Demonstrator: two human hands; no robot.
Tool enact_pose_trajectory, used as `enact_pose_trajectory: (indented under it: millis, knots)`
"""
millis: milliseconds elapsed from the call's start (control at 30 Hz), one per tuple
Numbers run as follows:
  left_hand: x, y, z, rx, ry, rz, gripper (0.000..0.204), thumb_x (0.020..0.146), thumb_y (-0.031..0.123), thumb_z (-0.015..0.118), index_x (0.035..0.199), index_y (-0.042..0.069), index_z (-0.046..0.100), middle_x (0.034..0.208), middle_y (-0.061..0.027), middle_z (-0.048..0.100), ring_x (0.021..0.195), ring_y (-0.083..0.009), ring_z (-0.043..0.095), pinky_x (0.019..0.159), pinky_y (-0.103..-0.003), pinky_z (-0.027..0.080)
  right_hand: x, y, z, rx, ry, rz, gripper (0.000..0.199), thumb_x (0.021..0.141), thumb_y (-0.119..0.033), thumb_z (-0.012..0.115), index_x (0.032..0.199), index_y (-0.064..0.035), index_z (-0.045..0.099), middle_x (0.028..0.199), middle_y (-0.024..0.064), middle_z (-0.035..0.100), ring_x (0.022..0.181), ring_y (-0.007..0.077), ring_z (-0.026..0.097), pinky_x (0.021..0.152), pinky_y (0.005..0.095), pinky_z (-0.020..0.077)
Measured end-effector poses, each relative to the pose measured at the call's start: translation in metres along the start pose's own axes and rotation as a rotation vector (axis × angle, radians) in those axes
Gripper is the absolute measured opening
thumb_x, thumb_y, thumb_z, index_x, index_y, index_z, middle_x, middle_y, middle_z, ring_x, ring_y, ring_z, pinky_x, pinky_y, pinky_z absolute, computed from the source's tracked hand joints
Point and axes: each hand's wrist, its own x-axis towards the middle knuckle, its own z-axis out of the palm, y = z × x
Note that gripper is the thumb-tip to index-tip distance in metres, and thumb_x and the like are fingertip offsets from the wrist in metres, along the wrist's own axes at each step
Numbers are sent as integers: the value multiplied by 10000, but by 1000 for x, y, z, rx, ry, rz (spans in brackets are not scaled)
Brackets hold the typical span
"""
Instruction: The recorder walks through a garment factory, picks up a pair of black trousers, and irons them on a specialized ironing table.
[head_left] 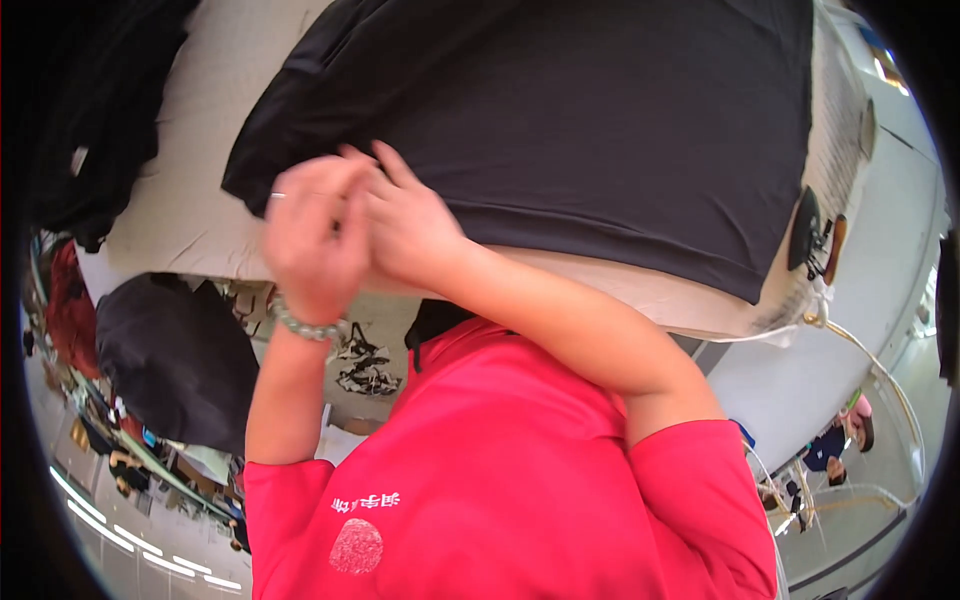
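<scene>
Head view, from its left: we see black garments (100,110) cut off by the dark rim, their shapes hard to make out. The left hand (315,230), a beaded bracelet (300,325) at its wrist, is blurred; its fingers look curled, but we cannot tell whether they grasp anything. It overlaps the right hand (415,230), hiding part of it; we see some of that hand's fingers extended, and cannot tell what the rest are doing. Both hands are at the near left part of a black cloth (620,150), spread over the pale counter (210,130), its far end out of frame. We find it plain and mostly smooth, creased toward the upper left, with a seam-like line along its near edge. Just beside its right edge is a dark-and-brown object (805,235) we cannot identify.
</scene>
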Motion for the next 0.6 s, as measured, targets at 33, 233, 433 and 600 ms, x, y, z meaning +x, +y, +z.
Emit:
enact_pose_trajectory:
  millis: [33, 233, 433, 600]
  knots:
    - [-6, 4, 19, -110, -33, -6, 211, 791, -11, 691, 1000, 23, 677, 941, -119, 679, 857, -299, 647, 764, -358, 518, -25, 12, -18, 50, 79, 76, 444, 738, -250, 663, 1126, -34, 650, 1240, 157, 587, 1234, 331, 509, 1075, 507, 367]
    - [-32, 36, 67, -129, -372, 3, 248, 757, 109, 754, 992, 65, 684, 970, -87, 639, 901, -284, 609, 772, -385, 469, -235, 102, -192, -534, -58, 733, 173, 796, -239, 744, 871, -105, 665, 892, 72, 654, 854, 279, 613, 715, 403, 464]
    - [-41, 84, 116, -514, -698, 303, 180, 746, 114, 728, 914, 84, 671, 974, -71, 642, 915, -266, 613, 852, -388, 459, -186, 70, -167, -227, 37, 591, 245, 798, -186, 737, 1011, -79, 683, 974, 105, 661, 947, 295, 626, 845, 405, 490]
    - [-11, 101, 123, -312, -455, 265, 166, 806, 46, 668, 968, 81, 672, 1073, -72, 689, 1087, -298, 626, 1021, -418, 427, -260, 83, -194, -312, 84, 899, 239, 841, -245, 701, 999, -69, 666, 935, 131, 647, 892, 329, 605, 806, 419, 484]
